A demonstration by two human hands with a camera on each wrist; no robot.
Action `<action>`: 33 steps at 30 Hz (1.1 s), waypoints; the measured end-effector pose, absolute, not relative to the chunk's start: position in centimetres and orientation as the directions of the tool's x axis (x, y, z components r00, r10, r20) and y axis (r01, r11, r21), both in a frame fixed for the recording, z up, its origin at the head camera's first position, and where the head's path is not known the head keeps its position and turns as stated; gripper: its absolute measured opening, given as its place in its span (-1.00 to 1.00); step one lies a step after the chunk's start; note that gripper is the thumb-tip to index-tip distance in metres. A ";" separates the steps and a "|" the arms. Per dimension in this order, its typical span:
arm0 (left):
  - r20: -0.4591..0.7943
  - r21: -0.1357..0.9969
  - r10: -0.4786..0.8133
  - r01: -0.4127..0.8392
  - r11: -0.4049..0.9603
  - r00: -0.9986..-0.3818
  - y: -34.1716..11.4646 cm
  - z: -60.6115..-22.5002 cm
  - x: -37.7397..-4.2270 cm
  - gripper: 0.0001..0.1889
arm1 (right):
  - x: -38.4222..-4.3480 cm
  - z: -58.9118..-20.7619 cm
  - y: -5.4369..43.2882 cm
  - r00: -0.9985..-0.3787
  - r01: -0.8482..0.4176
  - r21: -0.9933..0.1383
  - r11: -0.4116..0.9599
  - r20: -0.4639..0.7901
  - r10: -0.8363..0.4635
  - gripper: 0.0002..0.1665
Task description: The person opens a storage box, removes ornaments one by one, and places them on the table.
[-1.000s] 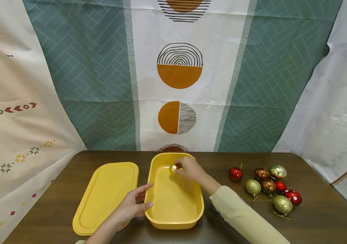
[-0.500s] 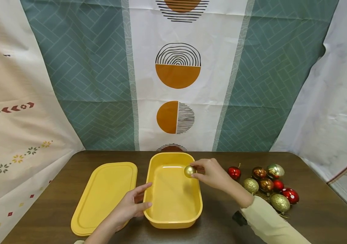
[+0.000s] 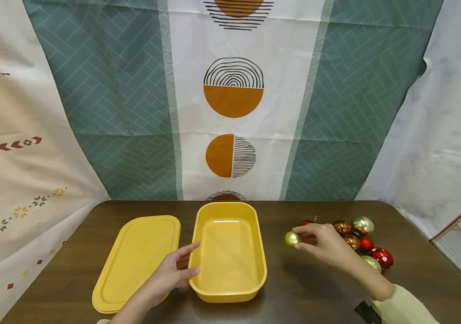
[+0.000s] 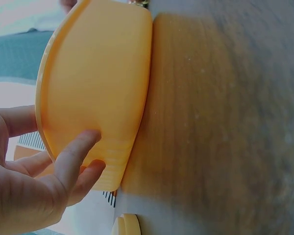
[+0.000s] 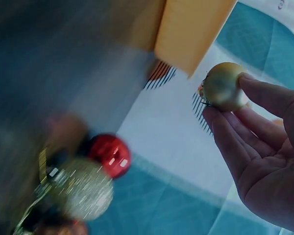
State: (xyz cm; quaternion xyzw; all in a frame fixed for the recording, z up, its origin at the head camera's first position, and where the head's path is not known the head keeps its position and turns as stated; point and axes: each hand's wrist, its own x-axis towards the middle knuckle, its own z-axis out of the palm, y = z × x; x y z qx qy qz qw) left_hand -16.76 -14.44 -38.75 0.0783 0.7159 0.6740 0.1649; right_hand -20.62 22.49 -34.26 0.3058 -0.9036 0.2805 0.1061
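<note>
Between thumb and fingertips my right hand [image 3: 325, 243] pinches a small shiny gold bauble [image 3: 292, 238], held up to the right of a yellow plastic container [image 3: 227, 252]. In the right wrist view the bauble [image 5: 224, 90] shows its cap side facing left. My left hand [image 3: 169, 272] grips the container's left side: in the left wrist view some fingers reach behind the rim while others press the outer wall [image 4: 95, 73]. Nothing lies inside the container. Past my right hand, a red bauble [image 3: 306, 222] is partly covered by it.
A yellow lid [image 3: 143, 261] lies flat on the dark wooden table [image 3: 295, 297], left of the container. At the right sit several baubles: shiny gold [image 3: 362, 225], copper [image 3: 341, 227], dotted red [image 3: 382, 257] and glittery gold [image 3: 372, 263]. Patterned cloth [image 3: 230, 103] hangs behind.
My right hand has lifted the gold bauble out of the container and carried it right, toward the other baubles. My left hand keeps its place on the container.
</note>
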 end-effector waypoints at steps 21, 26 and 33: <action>-0.135 0.990 0.330 -0.116 0.077 -0.934 -14.3 -38.6 -16.9 -0.29 | -18.1 -36.6 30.4 -0.821 -0.553 -0.378 0.743 0.401 -0.407 -0.65; -0.137 0.990 0.330 -0.116 0.081 -0.934 -14.4 -38.7 -16.8 -0.28 | -17.9 -37.2 30.9 -0.836 -0.533 -0.361 0.766 0.367 -0.408 -0.63; -0.133 0.991 0.335 -0.113 0.078 -0.933 -14.4 -38.8 -16.9 -0.29 | -17.6 -38.1 31.3 -0.845 -0.527 -0.377 0.762 0.330 -0.421 -0.63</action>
